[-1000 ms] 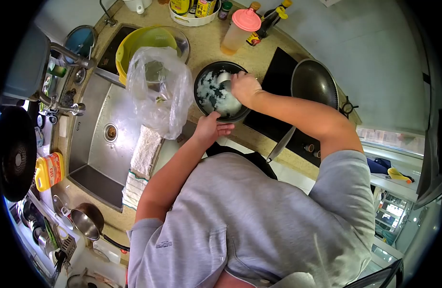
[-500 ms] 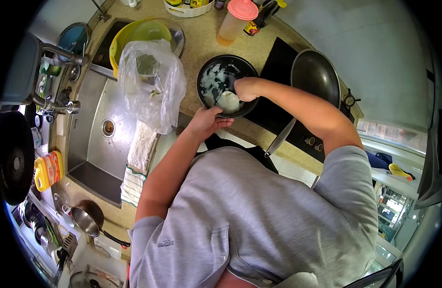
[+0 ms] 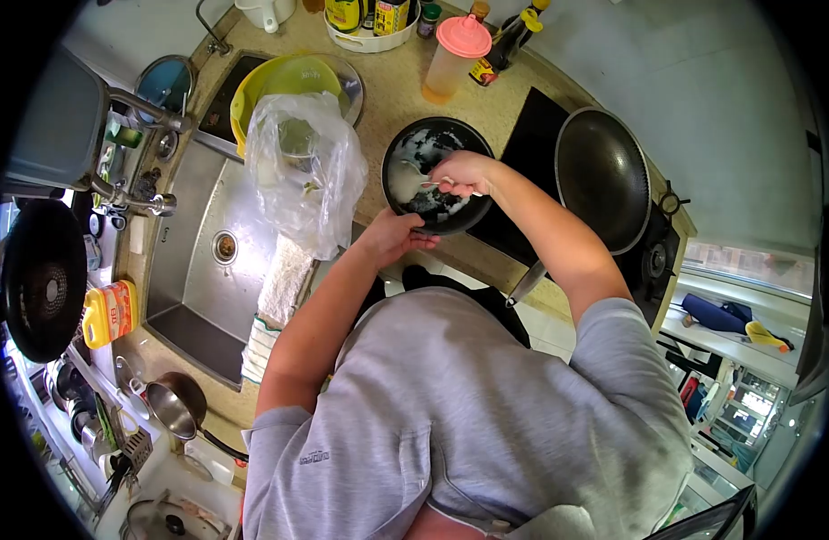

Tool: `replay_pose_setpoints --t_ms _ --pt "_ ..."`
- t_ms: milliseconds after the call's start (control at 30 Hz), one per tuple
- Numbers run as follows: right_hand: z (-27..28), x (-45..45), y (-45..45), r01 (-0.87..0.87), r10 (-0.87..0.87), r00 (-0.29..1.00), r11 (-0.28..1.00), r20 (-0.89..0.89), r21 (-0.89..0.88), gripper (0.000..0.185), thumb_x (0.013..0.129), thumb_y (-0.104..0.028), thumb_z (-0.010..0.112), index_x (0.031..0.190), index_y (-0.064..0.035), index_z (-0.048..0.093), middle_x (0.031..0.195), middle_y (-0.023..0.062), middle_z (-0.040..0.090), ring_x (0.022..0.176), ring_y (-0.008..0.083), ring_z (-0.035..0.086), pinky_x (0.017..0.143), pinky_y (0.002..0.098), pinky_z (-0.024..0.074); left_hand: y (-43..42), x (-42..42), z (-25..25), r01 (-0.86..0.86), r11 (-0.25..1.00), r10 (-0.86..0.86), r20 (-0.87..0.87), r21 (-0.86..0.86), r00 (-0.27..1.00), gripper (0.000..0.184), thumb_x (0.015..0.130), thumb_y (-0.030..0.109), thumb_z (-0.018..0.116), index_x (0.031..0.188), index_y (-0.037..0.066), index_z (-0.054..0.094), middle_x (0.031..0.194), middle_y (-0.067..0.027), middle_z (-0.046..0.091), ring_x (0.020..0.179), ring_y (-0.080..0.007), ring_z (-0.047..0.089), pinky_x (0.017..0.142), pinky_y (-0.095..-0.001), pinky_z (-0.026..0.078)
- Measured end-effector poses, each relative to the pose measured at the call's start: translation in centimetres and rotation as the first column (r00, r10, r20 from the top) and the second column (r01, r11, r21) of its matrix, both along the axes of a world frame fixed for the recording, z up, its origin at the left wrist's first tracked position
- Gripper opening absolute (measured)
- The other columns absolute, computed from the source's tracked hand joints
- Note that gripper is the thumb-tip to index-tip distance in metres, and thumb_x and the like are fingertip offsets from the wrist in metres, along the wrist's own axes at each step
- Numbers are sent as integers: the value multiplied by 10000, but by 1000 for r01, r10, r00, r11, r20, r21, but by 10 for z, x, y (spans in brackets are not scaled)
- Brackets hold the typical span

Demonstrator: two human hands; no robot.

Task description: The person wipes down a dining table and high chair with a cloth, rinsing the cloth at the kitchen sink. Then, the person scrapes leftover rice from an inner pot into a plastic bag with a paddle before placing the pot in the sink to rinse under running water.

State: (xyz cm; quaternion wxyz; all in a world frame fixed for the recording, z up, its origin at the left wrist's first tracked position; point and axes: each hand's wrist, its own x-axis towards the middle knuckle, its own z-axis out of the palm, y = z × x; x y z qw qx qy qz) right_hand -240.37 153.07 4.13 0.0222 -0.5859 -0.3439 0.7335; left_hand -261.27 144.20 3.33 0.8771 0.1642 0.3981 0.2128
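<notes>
A round black pot [image 3: 401, 148] sits on the counter, its dark inside smeared with white, clumpy food [image 3: 452, 205]. My left hand [image 3: 398, 238] grips its near-left rim, thumb at the edge and fingers beneath. Over the pot, my right hand [image 3: 465, 173] is closed around the handle of a spoon [image 3: 438, 183]. The spoon's head is to the left of that hand, covered by or dipped in a white mass [image 3: 404, 182]; its exact outline is unclear.
A plastic bag [image 3: 311, 171] lies left of the pot, by a yellow basin [image 3: 243, 99] and the sink [image 3: 194, 243]. To the right, a wok [image 3: 603, 180] rests on the stove, its handle pointing toward my body. A pink-lidded jug [image 3: 450, 58] stands behind the pot.
My right hand and the spoon have swung, with the spoon's head now at the pot's left side instead of its near side. My left hand keeps hold of the rim. The camera view has shifted slightly.
</notes>
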Motion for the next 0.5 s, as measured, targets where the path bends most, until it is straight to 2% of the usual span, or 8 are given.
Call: replay_pose_setpoints --t_ms 67,167,267,300,367,433,467,500 --pt "-1 6 0 19 -19 1000 1000 -13 -4 104 813 -112 633 794 -12 652 609 29 548 398 71 382 332 239 240 2 -1 1 21 1000 -20 -32 10 999 241 917 6 499 1144 -66 540 996 -191 662 799 -285 687 737 -396 590" --pt "11 16 -8 63 -63 998 996 4 -66 190 879 -99 594 1016 7 673 613 28 537 379 60 359 329 228 219 7 1 2 60 998 -60 -19 -3 998 241 924 18 486 1146 -58 541 997 -187 662 799 -284 686 738 -396 588" --pt "26 26 -18 74 -75 997 996 -27 -43 200 889 -109 593 1034 7 667 617 25 537 386 51 360 329 212 220 8 3 -1 60 995 -62 -13 -82 998 249 938 51 522 1158 -59 556 991 -211 665 831 -292 691 727 -378 587" --pt "31 29 -22 70 -70 997 998 -16 8 132 863 -129 602 885 -12 658 612 25 544 390 62 373 331 226 228 6 4 1 39 996 -40 -5 -84 999 262 946 94 548 1157 -60 556 986 -212 664 826 -292 689 730 -379 587" --pt "43 34 -29 84 -84 996 996 -28 15 146 866 -132 603 911 -7 662 618 21 543 389 59 369 332 225 228 -3 3 5 20 996 -19 5 -84 1000 284 954 138 574 1156 -61 557 981 -213 663 821 -292 687 734 -379 586" --pt "48 45 -35 111 -111 993 994 -47 9 195 878 -135 604 996 3 673 633 7 538 388 49 356 338 218 226 -19 -3 34 24 998 -7 -266 58 964 339 936 218 639 1133 -45 555 980 -170 673 813 -230 685 680 -336 569" --pt "53 51 -38 107 -106 993 994 -46 15 195 878 -135 604 996 3 673 633 7 538 388 49 356 338 218 226 -28 -13 56 19 998 -2 -264 63 965 339 936 218 639 1133 -45 555 980 -170 673 813 -230 685 680 -336 569" --pt "61 54 -42 124 -122 990 992 -69 29 210 882 -134 601 1026 5 666 639 5 539 390 48 355 340 216 224 -38 -31 83 128 966 -48 -333 223 942 369 918 230 670 1145 -41 563 951 -148 676 800 -193 676 649 -305 548"
